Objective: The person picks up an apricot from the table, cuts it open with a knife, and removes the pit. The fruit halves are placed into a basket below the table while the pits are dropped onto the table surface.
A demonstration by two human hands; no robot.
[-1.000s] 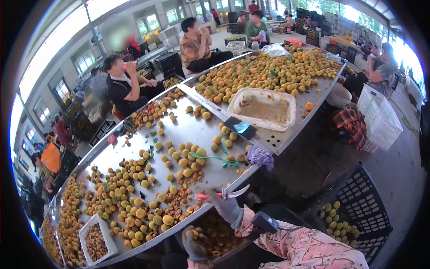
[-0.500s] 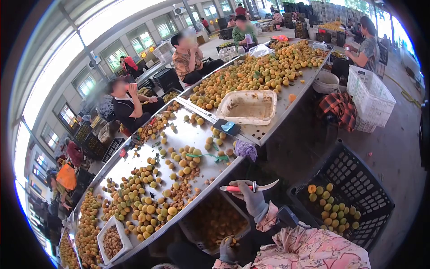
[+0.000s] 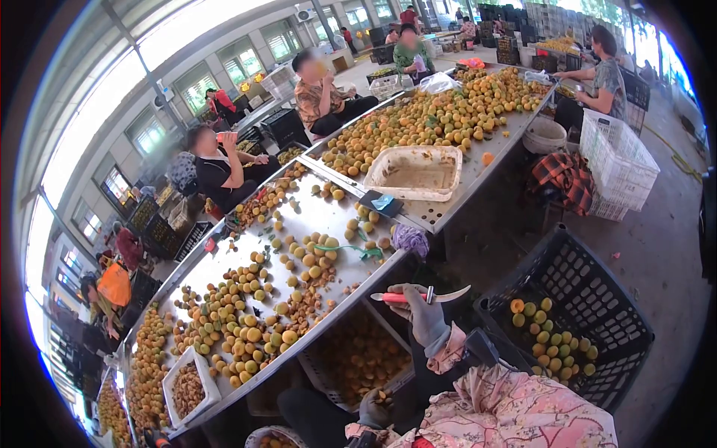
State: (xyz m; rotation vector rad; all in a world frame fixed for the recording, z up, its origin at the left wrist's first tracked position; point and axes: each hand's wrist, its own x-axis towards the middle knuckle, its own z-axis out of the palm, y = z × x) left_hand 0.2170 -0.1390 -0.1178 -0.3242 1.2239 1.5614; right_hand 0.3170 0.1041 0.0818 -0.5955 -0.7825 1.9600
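My gloved right hand [image 3: 423, 317] is closed around a red-handled knife [image 3: 409, 297] with a curved blade that points right, just off the table's near edge. Lower down, my gloved left hand [image 3: 374, 410] has its fingers curled on a piece of apricot [image 3: 384, 398], mostly hidden by the glove. Beside and beyond it, under the table edge, a crate [image 3: 317, 367] holds many opened orange apricots. Whole yellow-green apricots [image 3: 250, 334] lie in heaps on the metal table [image 3: 314, 200], with pits and scraps among them.
At my right a black crate [image 3: 606, 299] holds several apricots. A white tray of pits [image 3: 211, 379] sits at the table's near left. An empty-looking white basin [image 3: 415, 193] and purple cloth [image 3: 411, 240] are farther along. People sit across the table; white crates [image 3: 618, 153] stand at right.
My left hand has shifted slightly left and down with the fruit piece turned less visible. The right hand still holds the knife, moved slightly right and up. The view has tilted slightly.
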